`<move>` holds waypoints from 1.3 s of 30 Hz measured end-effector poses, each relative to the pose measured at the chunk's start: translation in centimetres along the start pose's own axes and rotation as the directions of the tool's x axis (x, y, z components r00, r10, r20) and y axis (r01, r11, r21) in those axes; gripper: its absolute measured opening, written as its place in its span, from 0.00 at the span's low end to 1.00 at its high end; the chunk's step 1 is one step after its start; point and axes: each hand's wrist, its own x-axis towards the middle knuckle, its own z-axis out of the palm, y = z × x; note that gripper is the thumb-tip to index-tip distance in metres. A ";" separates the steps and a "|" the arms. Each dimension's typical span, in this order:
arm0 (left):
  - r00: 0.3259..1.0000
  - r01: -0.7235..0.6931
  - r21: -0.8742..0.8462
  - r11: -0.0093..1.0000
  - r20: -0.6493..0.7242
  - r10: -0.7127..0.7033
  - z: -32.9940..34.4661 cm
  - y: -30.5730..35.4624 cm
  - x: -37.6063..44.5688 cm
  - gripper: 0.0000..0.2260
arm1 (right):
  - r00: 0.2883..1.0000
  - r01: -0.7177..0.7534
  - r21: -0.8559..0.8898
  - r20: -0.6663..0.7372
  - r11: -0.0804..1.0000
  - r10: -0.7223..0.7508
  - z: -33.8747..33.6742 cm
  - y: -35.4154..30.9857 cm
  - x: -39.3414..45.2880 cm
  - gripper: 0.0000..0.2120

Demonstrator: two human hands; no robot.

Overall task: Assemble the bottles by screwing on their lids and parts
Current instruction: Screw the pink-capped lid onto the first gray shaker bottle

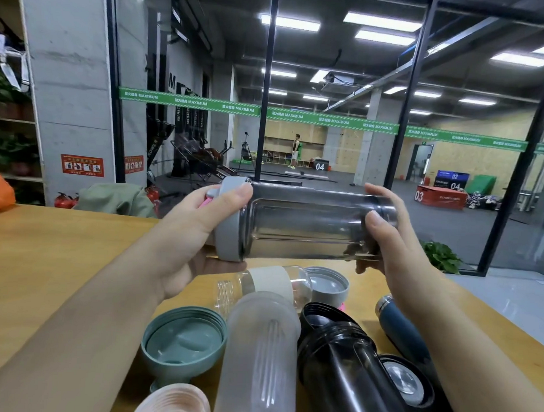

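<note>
I hold a smoky transparent bottle (307, 222) sideways above the wooden table (47, 259). My left hand (202, 231) grips its grey lid (229, 235), which sits on the bottle's left end and has a pink tab. At the opposite end my right hand (383, 237) grips the bottle's base. On the table below lie a frosted bottle (259, 353), a black bottle (345, 368), a clear bottle with a white band (271, 283), a blue flask (405, 333), a teal lid (182, 341), a grey lid (326, 283), a black cap (406, 383) and a pink lid (174, 402).
The table ends at the right, where pale floor and a potted plant (441, 256) show. A glass wall stands beyond the table's far edge. Red fire extinguishers (64, 200) and a green bag (113, 198) sit behind the far left edge.
</note>
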 end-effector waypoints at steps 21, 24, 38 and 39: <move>0.980 -0.197 0.158 0.968 -0.005 0.200 0.9 -0.9 0.1 0.33 | 0.763 -0.644 -0.003 0.074 0.765 0.642 -0.7 0.6 0.5 0.26; 0.955 -0.295 0.156 0.943 0.051 0.291 0.9 -0.7 -0.2 0.33 | 0.761 -0.646 0.024 0.093 0.763 0.642 -0.9 0.4 0.5 0.24; 0.918 -0.396 0.239 0.887 0.099 0.384 1.2 -0.2 -0.7 0.35 | 0.730 -0.684 0.178 0.148 0.708 0.667 -0.3 0.5 0.2 0.24; 0.925 -0.380 0.225 0.897 0.084 0.371 1.1 -0.2 -0.6 0.35 | 0.758 -0.651 0.209 0.138 0.730 0.637 -0.1 0.4 0.3 0.23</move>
